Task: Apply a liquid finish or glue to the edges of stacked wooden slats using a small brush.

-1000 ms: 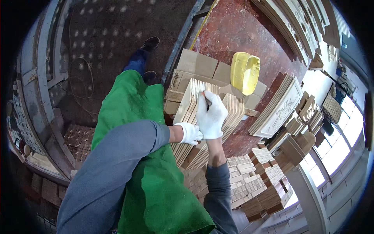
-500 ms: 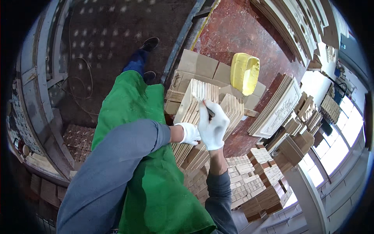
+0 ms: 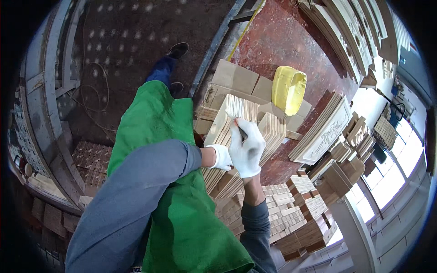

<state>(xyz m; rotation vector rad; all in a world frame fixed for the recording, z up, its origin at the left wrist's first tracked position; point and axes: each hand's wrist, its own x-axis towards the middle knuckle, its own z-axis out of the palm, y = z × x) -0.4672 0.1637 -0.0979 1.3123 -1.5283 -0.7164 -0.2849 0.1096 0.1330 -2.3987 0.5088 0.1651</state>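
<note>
I see my right hand (image 3: 247, 152), in a white glove, resting on top of a bundle of thin wooden strips (image 3: 230, 129) that lies in front of my green apron (image 3: 173, 182). Its grip is pressed together around a small dark tool, a pencil I think, though the view is too small to be sure. My left hand (image 3: 221, 157), also gloved, sits against the bundle's near side; I cannot tell whether its grip is spread or closed, as the right hand covers part of it. The bundle rests on flattened cardboard boxes (image 3: 236, 79), with a second bundle (image 3: 273, 132) just beside it and a yellow container (image 3: 288, 89) beyond. I judge the strips stiff and light singly, but heavy and loose as a pack: they could slide apart lengthwise. I would take hold from both long sides near the middle, squeezing inward, with the gloves helping against splinters.
</note>
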